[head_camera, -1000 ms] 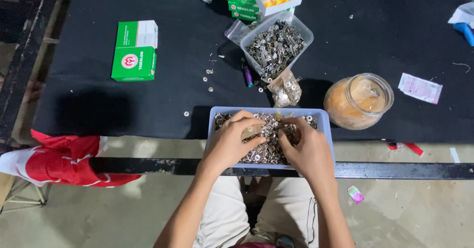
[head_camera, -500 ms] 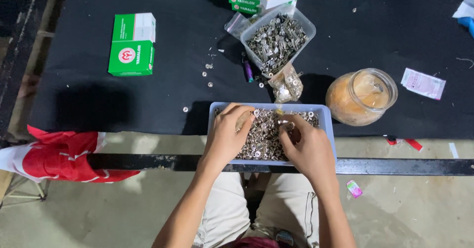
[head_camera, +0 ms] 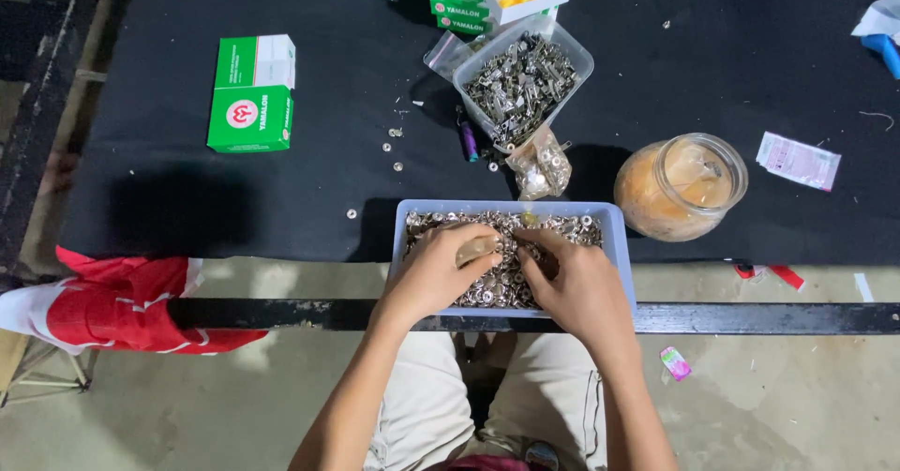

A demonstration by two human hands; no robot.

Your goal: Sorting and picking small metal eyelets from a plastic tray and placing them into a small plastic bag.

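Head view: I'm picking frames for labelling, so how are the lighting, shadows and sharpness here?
Head view: even overhead light; the black table swallows detail, with a soft dark shadow left of the blue tray. The metal parts in the clear tub glint slightly, and the glass jar glows orange. Both hands, left and right, look reasonably sharp, with no obvious distortion.

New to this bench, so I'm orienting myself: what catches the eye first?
Both hands, left hand and right hand, dig into a pale blue tray of small silver metal parts at the black table's near edge. Behind it stand a clear tub of metal clips and an amber glass jar.
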